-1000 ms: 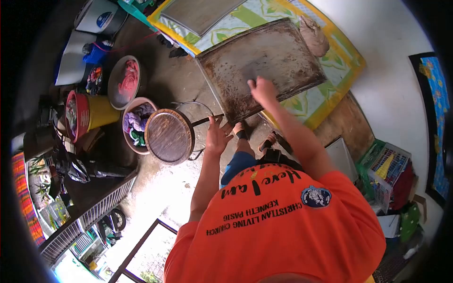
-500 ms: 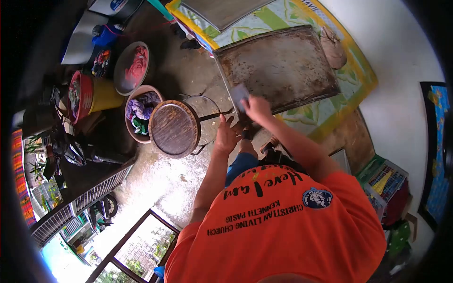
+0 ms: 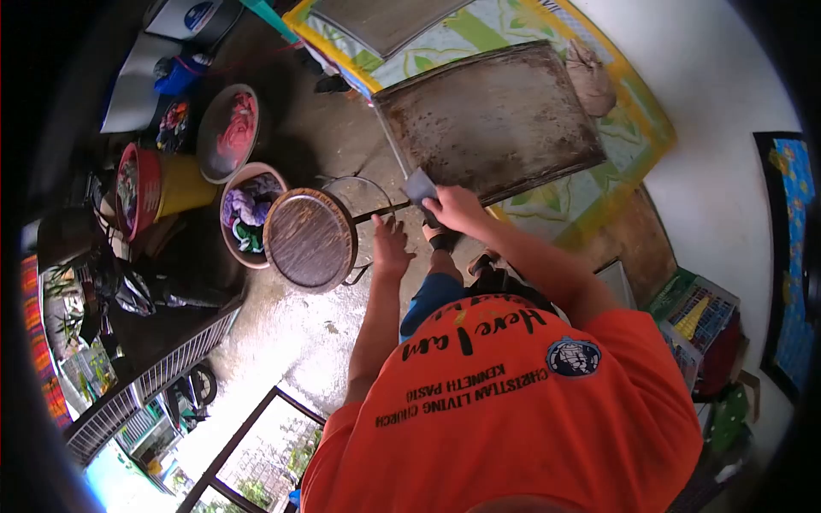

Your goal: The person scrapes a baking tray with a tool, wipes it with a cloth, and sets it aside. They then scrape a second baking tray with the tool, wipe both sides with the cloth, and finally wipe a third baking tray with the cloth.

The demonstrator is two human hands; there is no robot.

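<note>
My right hand (image 3: 462, 210) grips a flat grey rectangular piece (image 3: 419, 185), which looks like a scraper, at the near left corner of a large metal tray (image 3: 492, 124). Dark brown stains cover much of the tray's surface, most heavily along its edges. Fingers spread and empty, my left hand (image 3: 392, 248) is held in the air to the left of the tray corner. Beside that hand stands a stool with a round wooden top (image 3: 310, 240).
The tray lies on a table with a yellow-edged, leaf-patterned cover (image 3: 629, 150). A brown bag (image 3: 590, 81) sits against its far right side, another tray (image 3: 376, 26) behind. Left of the stool are basins of laundry (image 3: 256, 209). Stacked crates (image 3: 697, 321) stand at right.
My left hand has moved left, away from the tray corner, and its fingers have spread. My right hand has drawn the grey piece slightly back toward me, to the tray's corner.
</note>
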